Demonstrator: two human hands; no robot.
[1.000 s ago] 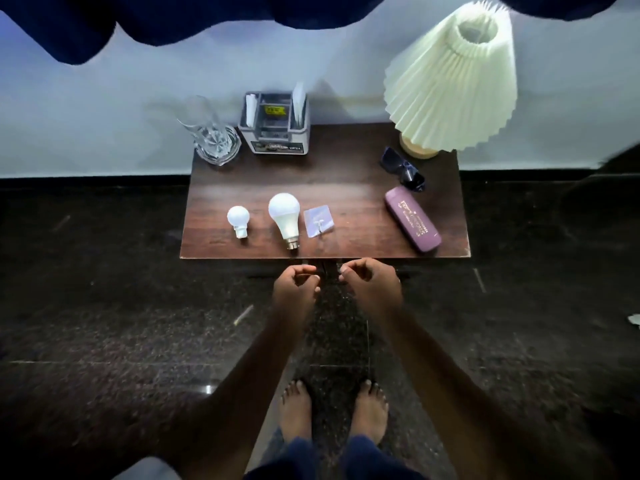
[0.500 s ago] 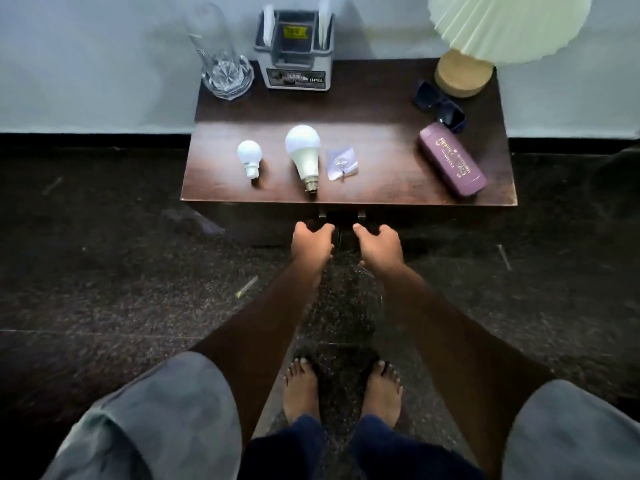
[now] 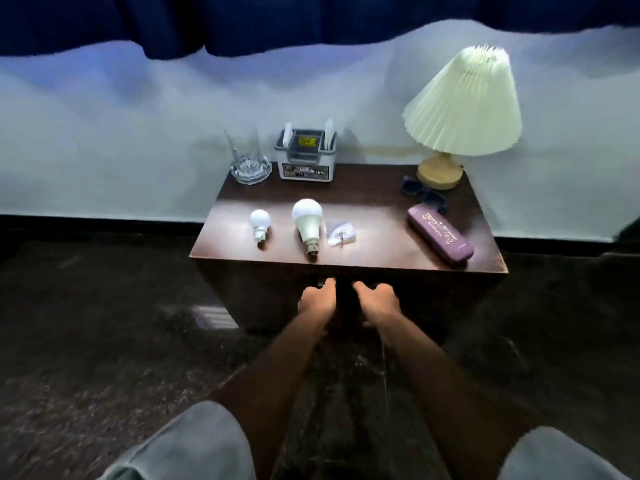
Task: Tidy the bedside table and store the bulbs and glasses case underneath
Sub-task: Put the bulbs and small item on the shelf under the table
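Note:
On the dark wooden bedside table point(image 3: 381, 216) lie a small white bulb point(image 3: 259, 222), a larger white bulb point(image 3: 307, 219) and a purple glasses case point(image 3: 440, 233) near the right front corner. Below the top's front edge, my left hand point(image 3: 316, 301) and my right hand point(image 3: 378, 299) are side by side against the cabinet front. Each has its fingers curled around a small door handle. A narrow dark gap shows between the two hands. What is inside the cabinet is hidden.
A small clear packet point(image 3: 341, 232) lies beside the large bulb. Dark sunglasses point(image 3: 424, 195) rest by the lamp point(image 3: 464, 105) at the back right. A glass tumbler point(image 3: 247, 161) and a grey organiser box point(image 3: 304, 157) stand along the wall. Dark stone floor surrounds the table.
My view dropped lower and closer to the table. Both hands went from hovering loosely closed in front of the table to gripping the handles on the cabinet front.

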